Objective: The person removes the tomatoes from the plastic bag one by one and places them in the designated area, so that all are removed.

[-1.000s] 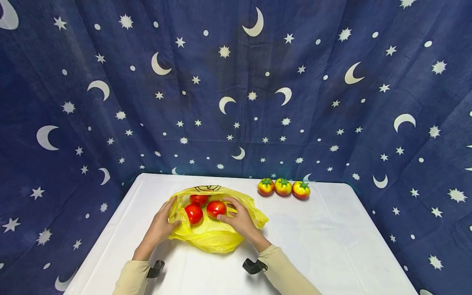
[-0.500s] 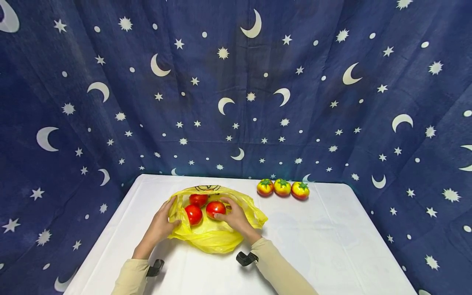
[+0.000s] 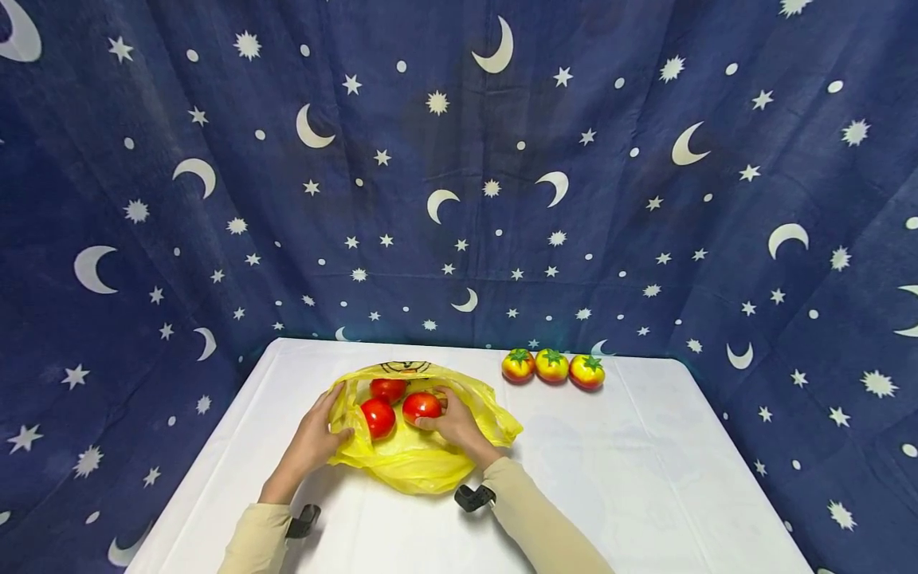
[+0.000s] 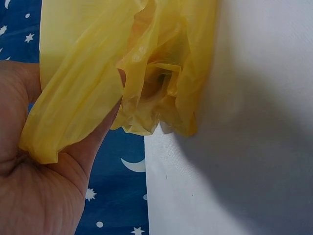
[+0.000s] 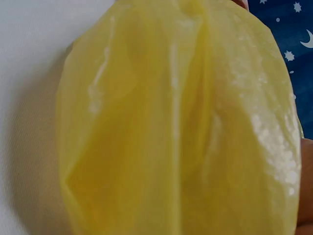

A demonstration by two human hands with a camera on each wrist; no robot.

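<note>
A yellow plastic bag lies on its side with its mouth spread toward me. Inside it sit three shiny red tomatoes: one at the back, one at the left and one at the right. My left hand holds the bag's left edge, a fold of the plastic lying across the palm in the left wrist view. Reaching into the mouth, my right hand grips the right tomato, thumb in front and fingers behind. Yellow plastic covers most of the right wrist view and hides the fingers there.
At the back right, three yellow-red tomatoes with green tops stand in a row on the white-covered table. A dark blue curtain with moons and stars hangs behind and along both sides.
My right hand has moved slightly left and closed its fingers round the right tomato. The left hand keeps its hold on the bag edge.
</note>
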